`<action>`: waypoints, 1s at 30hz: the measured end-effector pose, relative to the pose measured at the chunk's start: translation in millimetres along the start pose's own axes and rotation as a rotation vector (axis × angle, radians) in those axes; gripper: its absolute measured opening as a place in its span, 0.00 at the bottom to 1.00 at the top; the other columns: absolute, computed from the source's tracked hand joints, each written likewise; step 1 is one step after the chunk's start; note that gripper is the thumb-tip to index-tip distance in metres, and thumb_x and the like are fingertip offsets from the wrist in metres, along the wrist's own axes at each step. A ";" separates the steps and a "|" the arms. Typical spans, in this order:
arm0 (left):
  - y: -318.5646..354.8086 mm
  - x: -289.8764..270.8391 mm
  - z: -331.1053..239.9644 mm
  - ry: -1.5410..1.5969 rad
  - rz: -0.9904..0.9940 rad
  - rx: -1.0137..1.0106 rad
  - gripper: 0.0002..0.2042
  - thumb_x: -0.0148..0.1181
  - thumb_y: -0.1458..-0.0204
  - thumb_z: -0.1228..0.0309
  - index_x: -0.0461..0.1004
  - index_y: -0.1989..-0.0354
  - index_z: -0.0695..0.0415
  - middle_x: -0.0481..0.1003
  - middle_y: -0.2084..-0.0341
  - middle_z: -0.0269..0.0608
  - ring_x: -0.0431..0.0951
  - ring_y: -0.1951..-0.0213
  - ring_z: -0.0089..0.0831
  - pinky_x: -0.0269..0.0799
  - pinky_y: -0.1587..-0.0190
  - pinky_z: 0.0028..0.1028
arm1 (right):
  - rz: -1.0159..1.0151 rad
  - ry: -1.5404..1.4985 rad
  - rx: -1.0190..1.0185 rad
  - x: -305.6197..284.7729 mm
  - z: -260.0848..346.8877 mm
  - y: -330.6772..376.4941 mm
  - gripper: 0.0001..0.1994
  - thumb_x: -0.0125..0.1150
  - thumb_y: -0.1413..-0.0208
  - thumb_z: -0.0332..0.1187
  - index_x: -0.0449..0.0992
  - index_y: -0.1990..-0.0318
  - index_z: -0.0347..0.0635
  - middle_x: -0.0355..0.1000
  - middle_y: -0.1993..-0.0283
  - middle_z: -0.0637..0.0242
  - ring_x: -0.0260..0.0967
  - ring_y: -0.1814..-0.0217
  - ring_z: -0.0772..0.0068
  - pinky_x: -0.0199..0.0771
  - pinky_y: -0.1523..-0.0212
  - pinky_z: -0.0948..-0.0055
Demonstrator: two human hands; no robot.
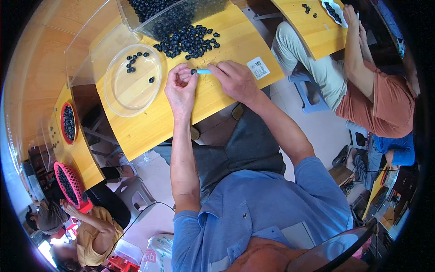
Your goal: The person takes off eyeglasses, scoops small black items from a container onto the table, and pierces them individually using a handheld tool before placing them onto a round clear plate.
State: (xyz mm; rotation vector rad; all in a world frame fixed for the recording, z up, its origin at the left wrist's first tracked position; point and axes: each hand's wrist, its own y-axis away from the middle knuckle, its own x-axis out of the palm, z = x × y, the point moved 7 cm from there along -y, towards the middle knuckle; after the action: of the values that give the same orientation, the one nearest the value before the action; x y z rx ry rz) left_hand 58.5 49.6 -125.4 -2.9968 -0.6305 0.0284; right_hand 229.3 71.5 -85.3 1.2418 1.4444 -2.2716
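Note:
Between the thumb and fingertips of my left hand (182, 86) is a small dark round bead-like ball (194, 71). My right hand (236, 81) grips a slim light-blue stick-like tool (204, 71), its end against or very close to the ball; the exact contact is too small to tell. Just beyond my hands lies a loose pile of similar dark balls (186, 43) on the yellow wooden table (149, 131). Left of my left hand stands a round clear plastic tray (108, 93) with several dark balls in it.
A clear bin (131, 22) full of dark balls stands at the table's far side. A white printed label (258, 68) lies to the right. Another person (376, 90) works at a table on the right, and others sit at the lower left near a red basket (61, 170).

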 end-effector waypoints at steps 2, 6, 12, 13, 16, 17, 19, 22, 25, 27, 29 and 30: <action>0.0 -0.9 0.8 -0.008 -0.002 -0.004 0.17 0.66 0.47 0.86 0.73 0.48 0.64 0.78 0.62 0.38 0.78 0.61 0.21 0.76 0.55 0.21 | -0.001 0.000 0.002 -0.2 0.4 -0.4 0.14 0.61 0.49 0.30 0.78 0.54 0.40 0.66 0.67 0.67 0.71 0.67 0.68 0.75 0.67 0.68; -0.2 -1.4 3.9 0.029 0.019 0.011 0.19 0.65 0.47 0.87 0.72 0.48 0.63 0.77 0.61 0.39 0.78 0.60 0.21 0.76 0.54 0.20 | -0.010 -0.060 0.024 -2.2 0.5 -1.7 0.17 0.64 0.56 0.23 0.80 0.54 0.38 0.70 0.67 0.64 0.72 0.68 0.64 0.74 0.69 0.65; 0.0 -3.8 11.1 0.181 0.023 0.024 0.20 0.66 0.48 0.89 0.69 0.48 0.62 0.76 0.60 0.39 0.77 0.59 0.21 0.74 0.53 0.20 | 0.075 0.014 0.081 11.3 -8.4 5.2 0.12 0.59 0.49 0.29 0.77 0.56 0.38 0.68 0.68 0.66 0.73 0.65 0.66 0.76 0.67 0.67; 0.3 -4.2 9.6 0.268 0.025 0.048 0.20 0.66 0.47 0.89 0.69 0.48 0.61 0.76 0.60 0.39 0.77 0.59 0.21 0.74 0.52 0.20 | 0.075 0.014 0.082 12.3 -9.4 4.2 0.12 0.59 0.49 0.29 0.77 0.56 0.38 0.68 0.68 0.66 0.73 0.65 0.66 0.76 0.67 0.67; 1.2 -5.3 7.1 0.279 0.013 0.058 0.20 0.66 0.47 0.88 0.70 0.46 0.62 0.77 0.59 0.39 0.77 0.58 0.20 0.74 0.52 0.19 | 0.095 0.040 0.135 15.4 -13.4 1.0 0.12 0.59 0.50 0.29 0.77 0.57 0.38 0.69 0.67 0.66 0.74 0.63 0.66 0.78 0.66 0.66; 2.2 -5.1 5.0 0.276 0.010 0.062 0.20 0.66 0.47 0.88 0.70 0.46 0.62 0.77 0.59 0.39 0.77 0.58 0.20 0.74 0.52 0.19 | 0.093 0.049 0.132 14.8 -12.5 0.9 0.12 0.59 0.50 0.29 0.78 0.58 0.38 0.69 0.67 0.66 0.74 0.63 0.66 0.78 0.65 0.67; 4.0 -7.4 2.7 0.208 -0.017 0.036 0.16 0.67 0.47 0.86 0.75 0.49 0.63 0.78 0.59 0.38 0.77 0.58 0.20 0.74 0.53 0.20 | 0.082 0.053 0.121 13.2 -10.9 0.0 0.12 0.59 0.51 0.28 0.78 0.58 0.38 0.69 0.67 0.66 0.74 0.63 0.66 0.78 0.65 0.67; 6.6 -21.1 -4.5 0.041 -0.114 0.117 0.10 0.66 0.44 0.83 0.80 0.54 0.61 0.77 0.59 0.34 0.77 0.59 0.18 0.74 0.55 0.19 | 0.070 0.057 0.122 11.4 -10.4 0.6 0.12 0.59 0.51 0.28 0.78 0.58 0.37 0.69 0.68 0.66 0.74 0.62 0.66 0.78 0.65 0.67; 6.6 -59.1 -32.8 -0.237 -0.297 0.216 0.08 0.66 0.44 0.81 0.82 0.57 0.59 0.78 0.60 0.36 0.79 0.60 0.24 0.76 0.56 0.23 | 0.052 0.076 0.118 9.1 -11.0 0.4 0.13 0.59 0.51 0.28 0.78 0.57 0.37 0.69 0.68 0.67 0.74 0.62 0.66 0.78 0.64 0.67; -9.0 -75.9 -61.3 -0.457 -0.295 0.333 0.08 0.66 0.45 0.81 0.82 0.57 0.59 0.78 0.60 0.40 0.79 0.61 0.30 0.77 0.56 0.27 | 0.026 0.070 0.118 6.8 -11.2 0.8 0.11 0.59 0.51 0.28 0.78 0.59 0.38 0.69 0.69 0.67 0.74 0.62 0.66 0.78 0.64 0.67; -19.2 -70.6 -85.3 -0.677 -0.297 0.453 0.09 0.66 0.46 0.80 0.82 0.57 0.59 0.79 0.60 0.43 0.80 0.62 0.36 0.78 0.57 0.30 | 0.038 0.077 0.123 10.0 -13.3 2.2 0.11 0.59 0.51 0.28 0.78 0.59 0.39 0.69 0.69 0.67 0.74 0.62 0.66 0.78 0.64 0.67; -21.5 -55.9 -96.6 -0.806 -0.230 0.590 0.09 0.65 0.47 0.81 0.82 0.57 0.60 0.79 0.60 0.47 0.80 0.62 0.42 0.78 0.56 0.34 | 0.057 0.088 0.131 11.4 -15.2 3.1 0.10 0.59 0.51 0.28 0.78 0.60 0.40 0.69 0.68 0.67 0.73 0.63 0.66 0.78 0.64 0.67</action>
State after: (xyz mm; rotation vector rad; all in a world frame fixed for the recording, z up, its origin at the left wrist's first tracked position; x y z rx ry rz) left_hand 2.0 39.6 -27.3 -2.2391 -0.8223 1.2062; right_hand 232.0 85.4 -98.4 1.4186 1.2885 -2.3334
